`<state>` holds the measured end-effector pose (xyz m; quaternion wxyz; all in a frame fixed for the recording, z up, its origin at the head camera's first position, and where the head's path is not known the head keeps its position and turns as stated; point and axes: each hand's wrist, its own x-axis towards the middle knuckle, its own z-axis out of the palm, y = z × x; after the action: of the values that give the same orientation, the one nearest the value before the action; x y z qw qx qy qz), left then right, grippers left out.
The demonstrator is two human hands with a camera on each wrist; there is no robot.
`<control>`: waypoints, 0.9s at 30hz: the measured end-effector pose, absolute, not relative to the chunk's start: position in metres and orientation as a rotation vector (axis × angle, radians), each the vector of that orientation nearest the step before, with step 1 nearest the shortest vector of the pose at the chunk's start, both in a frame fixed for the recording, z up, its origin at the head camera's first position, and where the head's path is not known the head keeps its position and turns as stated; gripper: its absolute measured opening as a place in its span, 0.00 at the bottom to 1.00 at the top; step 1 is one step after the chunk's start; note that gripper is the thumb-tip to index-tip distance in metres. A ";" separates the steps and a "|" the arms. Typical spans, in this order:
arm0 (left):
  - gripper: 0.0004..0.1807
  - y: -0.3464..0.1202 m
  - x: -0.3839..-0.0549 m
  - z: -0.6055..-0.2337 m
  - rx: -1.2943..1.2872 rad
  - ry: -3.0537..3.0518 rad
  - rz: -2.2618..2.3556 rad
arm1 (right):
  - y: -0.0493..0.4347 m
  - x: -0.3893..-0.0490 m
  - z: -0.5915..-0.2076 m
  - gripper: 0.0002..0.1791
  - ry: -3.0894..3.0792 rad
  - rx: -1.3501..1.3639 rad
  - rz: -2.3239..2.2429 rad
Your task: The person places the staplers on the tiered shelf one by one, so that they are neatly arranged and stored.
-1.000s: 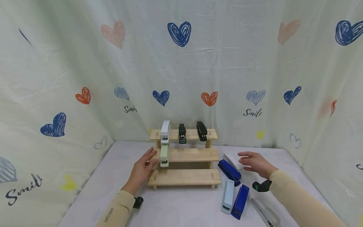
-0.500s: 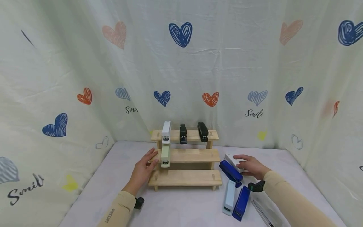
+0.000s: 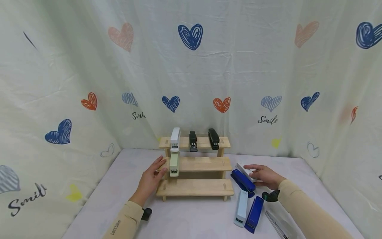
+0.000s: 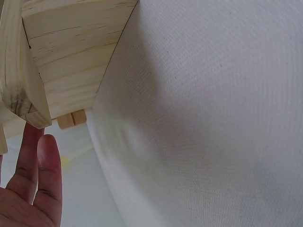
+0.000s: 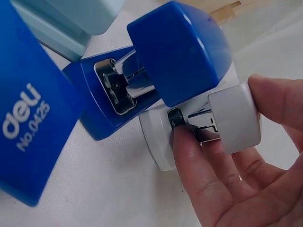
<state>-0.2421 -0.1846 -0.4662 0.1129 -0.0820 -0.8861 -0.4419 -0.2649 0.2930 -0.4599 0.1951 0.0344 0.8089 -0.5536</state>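
Pinching the white plastic stapler [image 5: 236, 120], the right hand [image 3: 265, 176] should avoid nudging the adjoining blue plastic stapler [image 5: 176, 56]; the left hand [image 3: 150, 179], fingers extended, touches the tiered wooden rack [image 3: 206, 164].

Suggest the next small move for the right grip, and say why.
I'd probably lift the white stapler straight up with the right grip: it holds the stapler's front end, and a blue stapler lies close beside it, so a sideways drag might knock that. The middle shelf shows bare wood right of the pale green stapler.
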 end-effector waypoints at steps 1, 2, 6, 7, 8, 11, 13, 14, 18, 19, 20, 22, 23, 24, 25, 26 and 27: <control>0.25 -0.185 -0.242 -0.466 -0.241 -2.597 -1.299 | 0.293 -0.265 -0.460 0.27 2.264 0.100 -1.557; 0.25 -0.185 -0.242 -0.466 -0.239 -2.596 -1.299 | 0.293 -0.265 -0.461 0.27 2.261 0.102 -1.561; 0.25 -0.185 -0.242 -0.466 -0.233 -2.595 -1.296 | 0.293 -0.266 -0.463 0.27 2.257 0.112 -1.575; 0.25 -0.184 -0.242 -0.466 -0.231 -2.596 -1.298 | 0.293 -0.267 -0.463 0.27 2.259 0.116 -1.576; 0.25 -0.184 -0.242 -0.466 -0.229 -2.597 -1.297 | 0.293 -0.267 -0.464 0.27 2.259 0.120 -1.578; 0.25 -0.184 -0.242 -0.466 -0.229 -2.601 -1.300 | 0.293 -0.266 -0.464 0.27 2.258 0.124 -1.584; 0.25 -0.184 -0.242 -0.466 -0.232 -2.602 -1.304 | 0.294 -0.266 -0.464 0.27 2.257 0.125 -1.589; 0.25 -0.184 -0.242 -0.466 -0.233 -2.604 -1.301 | 0.294 -0.266 -0.465 0.27 2.255 0.125 -1.592; 0.25 -0.185 -0.241 -0.466 -0.237 -2.603 -1.300 | 0.294 -0.267 -0.466 0.27 2.255 0.115 -1.595; 0.25 -0.185 -0.241 -0.466 -0.237 -2.603 -1.299 | 0.294 -0.267 -0.466 0.27 2.253 0.112 -1.597; 0.25 -0.185 -0.241 -0.466 -0.239 -2.602 -1.300 | 0.294 -0.267 -0.467 0.27 2.253 0.110 -1.598; 0.25 -0.185 -0.241 -0.466 -0.240 -2.602 -1.296 | 0.295 -0.267 -0.467 0.27 2.250 0.107 -1.602; 0.25 -0.184 -0.241 -0.466 -0.240 -2.601 -1.295 | 0.295 -0.267 -0.468 0.27 2.249 0.105 -1.604; 0.25 -0.184 -0.241 -0.466 -0.239 -2.599 -1.294 | 0.294 -0.267 -0.468 0.27 2.248 0.104 -1.605; 0.25 -0.184 -0.241 -0.465 -0.240 -2.596 -1.291 | 0.294 -0.267 -0.468 0.27 2.245 0.107 -1.610; 0.25 -0.184 -0.241 -0.465 -0.240 -2.593 -1.287 | 0.295 -0.267 -0.468 0.27 2.244 0.109 -1.613; 0.25 -0.184 -0.241 -0.466 -0.246 -2.589 -1.278 | 0.295 -0.267 -0.468 0.27 2.242 0.113 -1.616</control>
<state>-0.2406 -0.1835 -0.4657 0.1218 -0.0841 -0.8868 -0.4377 -0.2667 0.2945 -0.4684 0.1867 0.0400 0.7962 -0.5741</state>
